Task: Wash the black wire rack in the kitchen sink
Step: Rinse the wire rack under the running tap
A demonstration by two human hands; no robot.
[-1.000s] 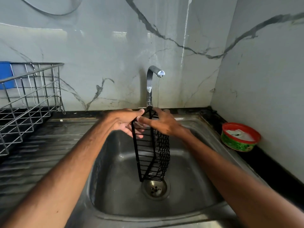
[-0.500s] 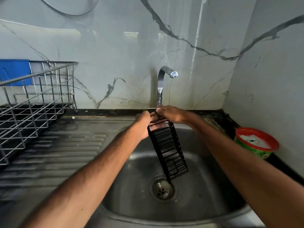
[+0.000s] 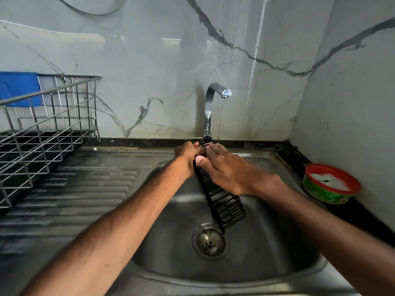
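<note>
Here, head view.

- Black wire rack (image 3: 226, 206): held tilted below the tap (image 3: 210, 103), its upper end at the tap's base and its lower corner over the drain (image 3: 210, 242) of the sink (image 3: 267, 242).
- Left hand (image 3: 186, 155): fingers curled round the rack's upper end, just left of the tap's base.
- Right hand (image 3: 228, 169): laid over the rack below the tap, with thumb and fingers clasping its wires.
- Water (image 3: 220, 120): a thin stream falling from the tap's spout.
- Steel wire drainer (image 3: 42, 124): far left of the tap.
- Red-rimmed green bowl (image 3: 330, 184): well right of the tap.
</note>
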